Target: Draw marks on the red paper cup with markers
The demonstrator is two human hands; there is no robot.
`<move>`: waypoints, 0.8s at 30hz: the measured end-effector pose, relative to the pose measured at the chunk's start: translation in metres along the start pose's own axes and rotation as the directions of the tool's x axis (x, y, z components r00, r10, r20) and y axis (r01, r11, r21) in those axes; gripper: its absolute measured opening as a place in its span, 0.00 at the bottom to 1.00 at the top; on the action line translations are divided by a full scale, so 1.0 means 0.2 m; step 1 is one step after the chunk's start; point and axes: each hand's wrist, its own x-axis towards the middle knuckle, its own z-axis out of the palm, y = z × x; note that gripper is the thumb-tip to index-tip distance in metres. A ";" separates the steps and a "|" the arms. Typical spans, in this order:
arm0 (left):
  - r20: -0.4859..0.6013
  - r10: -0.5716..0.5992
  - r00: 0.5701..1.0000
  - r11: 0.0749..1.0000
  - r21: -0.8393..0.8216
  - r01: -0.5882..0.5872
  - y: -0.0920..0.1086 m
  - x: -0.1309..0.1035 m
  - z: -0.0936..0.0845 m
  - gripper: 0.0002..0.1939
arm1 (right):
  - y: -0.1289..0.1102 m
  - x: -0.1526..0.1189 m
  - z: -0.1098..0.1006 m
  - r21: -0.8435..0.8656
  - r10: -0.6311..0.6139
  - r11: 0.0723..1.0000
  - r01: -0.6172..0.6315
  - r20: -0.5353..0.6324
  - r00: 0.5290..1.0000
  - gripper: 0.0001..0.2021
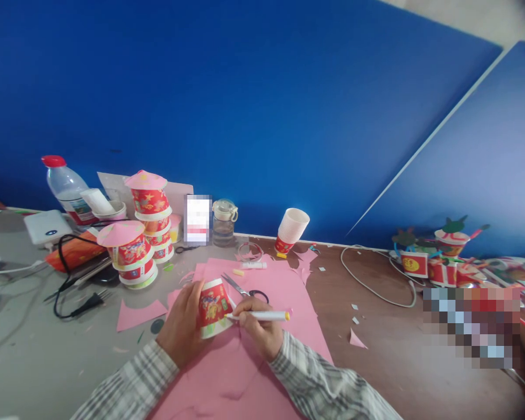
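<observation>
My left hand (185,326) is wrapped round a red patterned paper cup (213,304), which is tilted, with its pale green-marked rim toward me. In my right hand (259,326) is a white marker pen (269,315) with a yellow end, its tip at the cup's side near the rim. Beneath both hands lies pink paper (289,344). Just behind my right hand are scissors (240,286) with dark handles, their blades apart. A white capped marker (254,265) and a small yellow piece (238,272) rest farther back on the paper.
Stacked paper cups with pink cone tops (146,192) stand at left, near a plastic bottle (67,186) and a black plug (90,303). A glass jar (224,224) and a stack of white cups (293,224) stand by the blue wall. Cup crafts (441,271) sit at right.
</observation>
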 end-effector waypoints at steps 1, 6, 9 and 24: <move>0.004 -0.003 1.000 1.000 -0.008 0.003 0.00 0.00 0.00 0.47 | 0.00 0.00 0.00 0.006 0.000 1.000 0.000 0.013 1.000 0.09; 0.027 -0.005 1.000 1.000 -0.020 0.006 0.00 0.00 -0.01 0.46 | 0.00 -0.01 -0.02 0.020 0.029 0.999 -0.031 0.087 0.996 0.09; 0.027 -0.005 1.000 1.000 -0.017 0.005 0.01 0.01 -0.01 0.47 | 0.00 -0.01 -0.01 0.037 0.029 0.999 -0.031 0.058 0.998 0.09; 0.002 0.007 1.000 1.000 -0.005 -0.007 0.01 0.01 -0.01 0.46 | 0.00 0.00 0.00 0.044 0.044 0.998 -0.045 0.017 0.999 0.09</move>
